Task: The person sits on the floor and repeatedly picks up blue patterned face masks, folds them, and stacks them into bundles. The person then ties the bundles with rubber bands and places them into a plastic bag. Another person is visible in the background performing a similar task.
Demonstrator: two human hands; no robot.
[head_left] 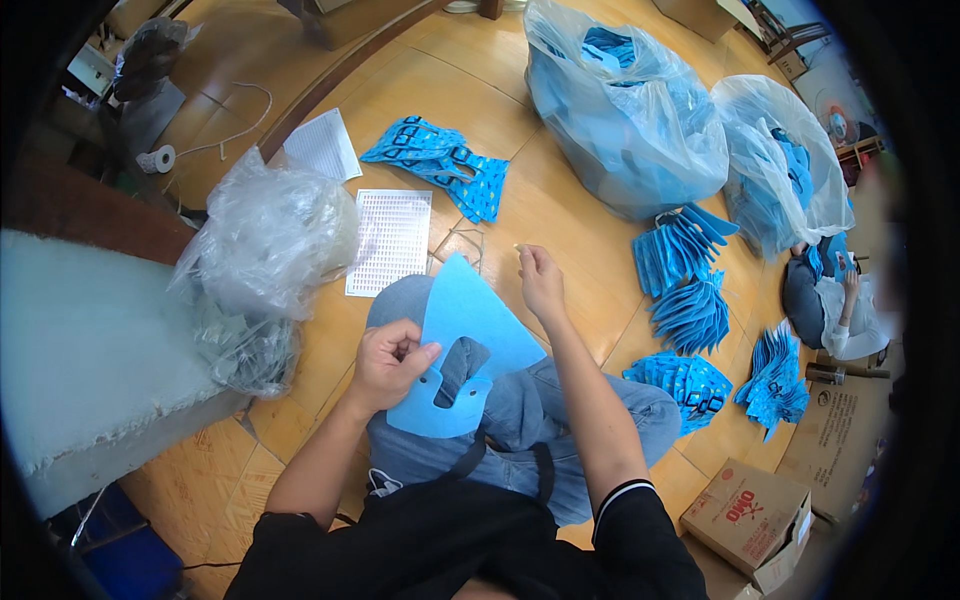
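Note:
My left hand [390, 368] grips a light blue, felt-like fabric piece [475, 305] by its left edge, thumb on top. The piece hangs over my lap, pointed at the top, with a rounded cut-out near its lower end and small dark dots beside the opening. To the right of its tip, my right hand [543, 285] is held up with thumb and forefinger pinched together. A small pale bit shows at those fingertips, too small to name. Just beyond the fabric, some thin wire-like loops [476, 237] lie on the floor.
A printed sheet [390, 240] and patterned blue pieces [440, 160] lie ahead. Clear plastic bags [270, 235] are piled left. Large bags of blue pieces [630, 120] stand far right, with fanned blue stacks [690, 300] nearer. A carton [745, 510] sits lower right; another person [840, 310] sits beyond.

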